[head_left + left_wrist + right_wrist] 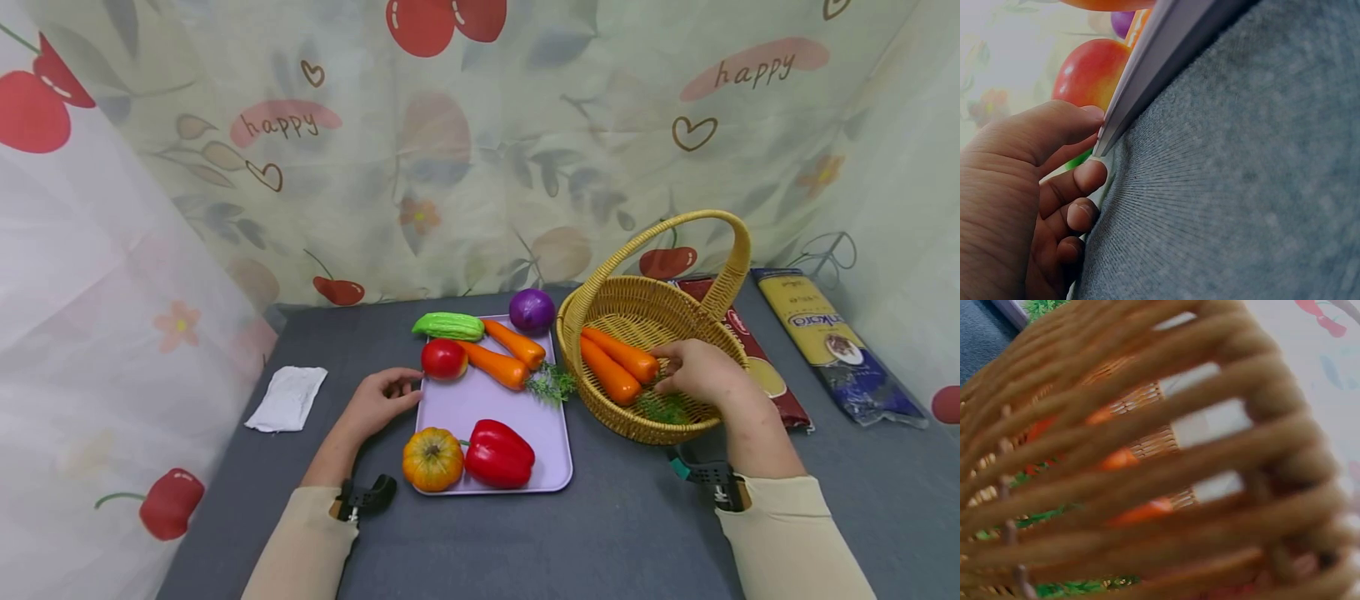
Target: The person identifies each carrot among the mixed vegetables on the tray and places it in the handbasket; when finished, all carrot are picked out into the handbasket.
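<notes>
Nearest to the head camera are two cream-coloured sleeves [303, 546], over a dark grey table [525, 554]. At the far left, a flat white packet [287, 398] lies on it. Next, the left hand [381, 404] has its fingers curled, and thumb and forefinger pinch the left rim of a lilac rectangular tray [487, 408]. On this tray, from the left, are a small orange ribbed pumpkin [432, 459], a round red fruit [444, 359], a light green knobbly gourd [450, 326], two leafy orange carrots [495, 367], a shiny red bell pepper [500, 454] and, at the far right corner, a round purple vegetable [532, 311]. Just beside the tray stands a yellow woven basket [615, 417] with a high handle; two more orange carrots [611, 375] lie in its left part. Inside it is the right hand [701, 371], fingertips at the near ends of these carrots; whether they grip or only touch, I cannot tell, because the woven wall blocks the right wrist view. Further right lie a red packet [765, 383], partly behind the basket, and a yellow-and-blue packet [832, 342].
</notes>
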A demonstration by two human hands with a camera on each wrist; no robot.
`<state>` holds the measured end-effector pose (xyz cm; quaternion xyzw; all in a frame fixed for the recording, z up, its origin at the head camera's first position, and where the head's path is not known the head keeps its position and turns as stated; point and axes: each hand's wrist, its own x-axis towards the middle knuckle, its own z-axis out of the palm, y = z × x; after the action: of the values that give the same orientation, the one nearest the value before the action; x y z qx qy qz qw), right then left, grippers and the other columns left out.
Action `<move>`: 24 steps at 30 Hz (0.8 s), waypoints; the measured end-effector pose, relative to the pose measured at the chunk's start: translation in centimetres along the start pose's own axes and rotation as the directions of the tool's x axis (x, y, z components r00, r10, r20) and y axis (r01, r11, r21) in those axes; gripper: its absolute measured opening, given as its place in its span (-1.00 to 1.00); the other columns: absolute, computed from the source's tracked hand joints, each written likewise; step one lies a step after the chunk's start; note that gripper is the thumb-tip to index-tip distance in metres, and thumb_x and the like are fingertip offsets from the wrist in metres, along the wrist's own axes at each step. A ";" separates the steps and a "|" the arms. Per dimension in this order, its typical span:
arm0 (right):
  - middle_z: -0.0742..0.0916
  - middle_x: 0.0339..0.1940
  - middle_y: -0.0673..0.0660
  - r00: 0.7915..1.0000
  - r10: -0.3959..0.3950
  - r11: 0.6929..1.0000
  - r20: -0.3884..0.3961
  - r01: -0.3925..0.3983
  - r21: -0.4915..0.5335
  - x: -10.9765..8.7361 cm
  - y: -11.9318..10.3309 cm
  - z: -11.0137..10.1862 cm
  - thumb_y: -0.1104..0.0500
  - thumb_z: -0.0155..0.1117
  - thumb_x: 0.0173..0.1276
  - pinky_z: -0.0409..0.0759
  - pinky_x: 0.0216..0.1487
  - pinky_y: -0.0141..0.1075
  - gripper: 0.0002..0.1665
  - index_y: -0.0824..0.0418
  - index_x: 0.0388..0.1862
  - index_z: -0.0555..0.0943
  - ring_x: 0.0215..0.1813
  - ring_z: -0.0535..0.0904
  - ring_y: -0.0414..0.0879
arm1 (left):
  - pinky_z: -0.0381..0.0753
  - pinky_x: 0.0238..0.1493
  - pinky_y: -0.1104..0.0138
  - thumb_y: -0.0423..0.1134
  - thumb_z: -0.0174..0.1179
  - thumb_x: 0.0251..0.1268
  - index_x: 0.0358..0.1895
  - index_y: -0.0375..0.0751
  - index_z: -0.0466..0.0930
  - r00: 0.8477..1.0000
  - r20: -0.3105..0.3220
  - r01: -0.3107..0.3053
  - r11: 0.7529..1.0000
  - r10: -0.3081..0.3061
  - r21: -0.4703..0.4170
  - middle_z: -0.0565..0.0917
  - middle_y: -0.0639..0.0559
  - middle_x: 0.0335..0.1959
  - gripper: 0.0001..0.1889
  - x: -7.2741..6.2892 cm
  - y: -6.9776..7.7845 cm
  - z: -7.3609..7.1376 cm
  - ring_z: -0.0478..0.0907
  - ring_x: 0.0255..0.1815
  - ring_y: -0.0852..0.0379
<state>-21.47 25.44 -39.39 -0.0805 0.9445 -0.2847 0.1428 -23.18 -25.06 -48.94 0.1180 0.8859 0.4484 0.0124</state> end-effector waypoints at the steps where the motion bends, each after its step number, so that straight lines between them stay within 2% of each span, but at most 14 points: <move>1: 0.67 -0.04 0.37 1.000 -0.006 1.000 0.004 0.006 0.005 -0.1 0.0 0.0 0.21 0.48 0.30 0.58 -0.04 0.05 -0.30 0.44 0.36 0.50 -0.07 0.56 0.19 | 0.41 -0.35 0.32 -0.16 0.42 0.33 0.08 -0.12 0.71 1.000 -0.001 -0.001 1.000 0.001 0.001 0.57 -0.01 -0.34 -0.69 0.0 0.0 0.0 0.45 -0.35 -0.01; 6: 0.67 -0.05 0.33 1.000 -0.022 0.999 -0.001 0.022 0.036 -0.5 0.1 -0.5 0.15 0.49 0.30 0.57 -0.13 -0.07 -0.26 0.43 0.38 0.48 -0.09 0.54 0.16 | 0.41 -0.35 0.32 -0.17 0.42 0.33 0.07 -0.14 0.71 1.000 -0.001 -0.013 1.000 0.013 0.007 0.57 -0.01 -0.35 -0.70 0.0 0.0 -0.1 0.45 -0.36 0.00; 9: 0.66 -0.01 0.35 0.999 -0.033 0.999 -0.019 0.034 0.034 -0.8 0.0 -0.9 0.08 0.50 0.31 0.55 -0.12 -0.07 -0.22 0.43 0.38 0.47 -0.05 0.55 0.17 | 0.41 -0.35 0.31 -0.17 0.41 0.33 0.07 -0.14 0.71 1.000 0.002 -0.017 1.000 0.017 0.010 0.56 -0.01 -0.35 -0.70 0.1 -0.1 -0.1 0.45 -0.36 -0.01; 17: 0.61 0.18 0.42 0.997 -0.032 0.999 -0.077 0.033 0.018 -2.2 -1.3 -2.3 -0.10 0.47 0.35 0.51 0.05 0.18 -0.15 0.35 0.44 0.44 0.13 0.52 0.28 | 0.41 -0.34 0.31 -0.17 0.41 0.34 0.08 -0.14 0.71 1.000 0.006 -0.013 1.000 0.013 0.005 0.57 -0.01 -0.35 -0.70 0.1 -0.2 -0.1 0.45 -0.36 -0.01; 20: 0.58 0.23 0.40 0.993 -0.035 0.999 -0.111 0.035 0.003 -3.0 -2.0 -3.0 -0.17 0.43 0.37 0.50 0.01 0.13 -0.13 0.32 0.45 0.43 0.07 0.52 0.23 | 0.41 -0.35 0.31 -0.16 0.41 0.34 0.08 -0.14 0.71 1.000 0.006 -0.014 1.000 0.014 0.004 0.57 -0.01 -0.35 -0.70 0.1 -0.2 -0.1 0.45 -0.37 -0.01; 24: 0.58 0.23 0.33 0.985 -0.044 0.999 -0.167 0.042 -0.014 -4.2 -3.1 -3.7 -0.22 0.39 0.38 0.45 -0.17 -0.06 -0.12 0.27 0.48 0.42 -0.10 0.46 0.11 | 0.41 -0.35 0.31 -0.16 0.41 0.34 0.08 -0.13 0.71 1.000 0.006 -0.016 1.000 0.016 0.003 0.57 -0.01 -0.35 -0.70 0.1 -0.2 0.0 0.45 -0.36 -0.01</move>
<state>-18.41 25.75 -33.75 -0.0775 0.9526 -0.2886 0.0565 -23.32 -25.20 -49.07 0.1266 0.8856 0.4468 0.0112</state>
